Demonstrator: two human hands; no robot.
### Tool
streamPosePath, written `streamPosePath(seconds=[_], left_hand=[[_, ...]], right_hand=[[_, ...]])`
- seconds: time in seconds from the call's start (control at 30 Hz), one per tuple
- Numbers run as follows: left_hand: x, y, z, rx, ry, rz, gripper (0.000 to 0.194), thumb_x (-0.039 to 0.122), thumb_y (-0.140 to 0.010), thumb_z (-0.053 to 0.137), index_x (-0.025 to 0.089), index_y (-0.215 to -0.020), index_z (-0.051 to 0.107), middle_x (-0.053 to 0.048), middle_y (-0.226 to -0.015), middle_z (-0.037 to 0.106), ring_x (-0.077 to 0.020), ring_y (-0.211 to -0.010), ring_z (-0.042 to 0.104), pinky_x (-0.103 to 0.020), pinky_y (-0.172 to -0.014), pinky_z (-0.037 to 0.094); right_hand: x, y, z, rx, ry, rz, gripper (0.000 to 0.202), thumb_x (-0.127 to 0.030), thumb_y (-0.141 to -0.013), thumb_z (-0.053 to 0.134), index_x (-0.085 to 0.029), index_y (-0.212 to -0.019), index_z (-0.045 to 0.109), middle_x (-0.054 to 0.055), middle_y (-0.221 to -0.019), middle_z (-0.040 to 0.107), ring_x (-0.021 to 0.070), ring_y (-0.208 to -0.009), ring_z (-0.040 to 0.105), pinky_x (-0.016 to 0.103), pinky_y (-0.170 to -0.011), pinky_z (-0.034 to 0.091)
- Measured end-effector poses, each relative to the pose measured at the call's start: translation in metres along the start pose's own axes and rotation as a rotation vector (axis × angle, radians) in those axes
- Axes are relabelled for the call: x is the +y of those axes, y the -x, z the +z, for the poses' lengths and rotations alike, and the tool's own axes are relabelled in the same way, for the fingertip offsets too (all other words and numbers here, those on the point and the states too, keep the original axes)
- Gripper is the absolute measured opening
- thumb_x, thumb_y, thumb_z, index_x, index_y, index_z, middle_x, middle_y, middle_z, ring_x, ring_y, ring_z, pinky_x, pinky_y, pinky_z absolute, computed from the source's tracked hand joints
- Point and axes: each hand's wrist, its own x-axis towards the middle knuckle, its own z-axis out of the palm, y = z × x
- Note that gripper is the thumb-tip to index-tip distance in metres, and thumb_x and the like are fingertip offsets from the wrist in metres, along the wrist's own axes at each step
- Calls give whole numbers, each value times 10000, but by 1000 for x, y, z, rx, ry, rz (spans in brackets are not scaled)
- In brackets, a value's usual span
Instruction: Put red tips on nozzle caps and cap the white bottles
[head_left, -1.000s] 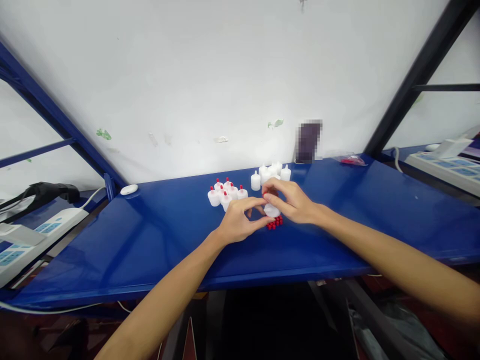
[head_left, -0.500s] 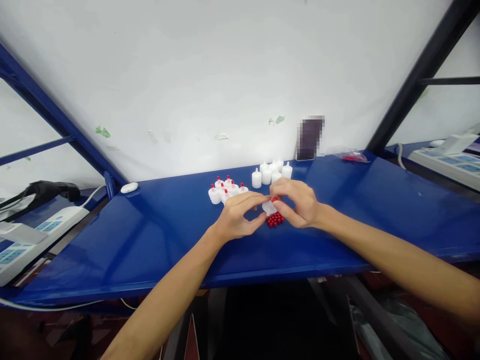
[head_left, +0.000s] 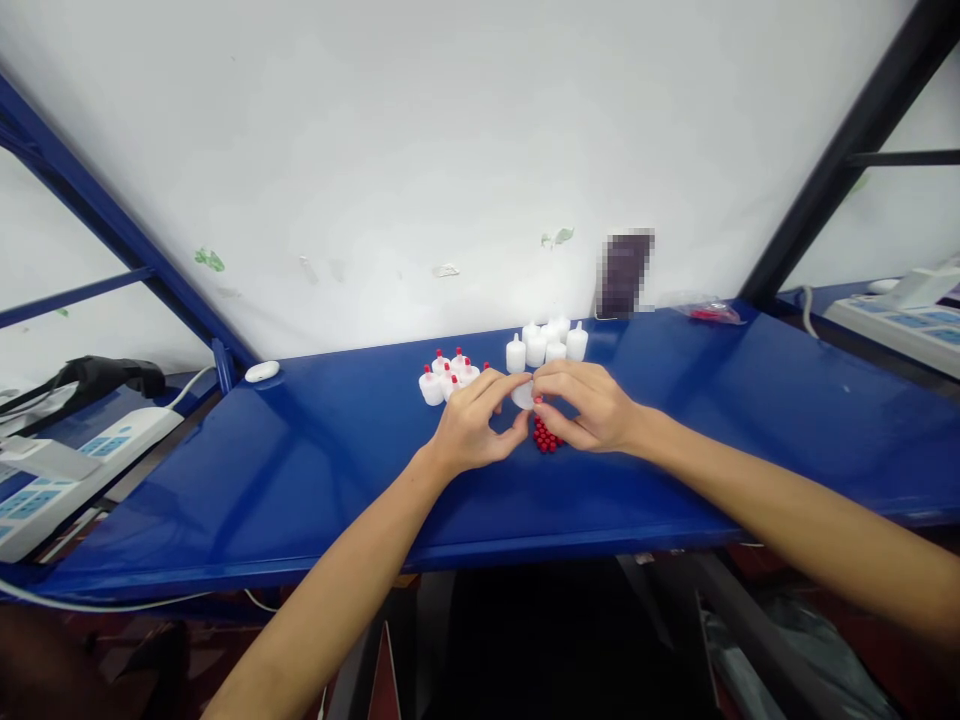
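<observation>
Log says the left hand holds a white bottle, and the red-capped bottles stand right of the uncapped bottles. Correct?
No: the head view shows the red-capped bottles standing left of the uncapped bottles. The left hand does hold a white bottle.

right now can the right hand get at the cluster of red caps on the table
Probably yes: the right hand is right beside the cluster of red caps, with no bottle between, though its fingertips seem busy with another red cap at the held white bottle.
</observation>
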Motion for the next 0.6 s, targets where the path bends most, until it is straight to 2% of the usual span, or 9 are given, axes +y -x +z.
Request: streamPosePath(seconds=[0.17,0.27,0.5,0.6], left_hand=[[-1,-4,-3,-17,81,-24,341,208,-842,687,179,-1177,628,-58,-952,693,-123,-705,580,-267,-642,521],[0,-6,-5,23,111,-52,323,225,-830,718,183,-1143,650,-63,-964,717,-125,-711,598,-262,-618,520],[-2,0,-5,97,78,-71,367,202,-762,726,179,-1123,662,-25,-849,698,-112,-641,578,-277,-652,536],[0,2,1,89,90,-138,323,224,-775,718,163,-1087,658,3,-739,657,-96,-570,542,-248,-587,502]], right_hand=[[-1,0,-2,27,-70,73,219,-122,-889,518,-227,-1080,540,41,-851,626,192,-792,616,345,-669,553],[-1,-1,-3,56,-81,99,215,-140,-900,514,-238,-1088,551,45,-872,643,199,-819,630,367,-695,567],[-1,1,1,28,15,89,224,-155,-920,533,-232,-1114,615,63,-988,717,194,-903,694,349,-731,602],[0,2,0,2,64,124,312,-182,-895,535,-224,-1193,616,81,-1069,725,212,-955,701,372,-759,602]])
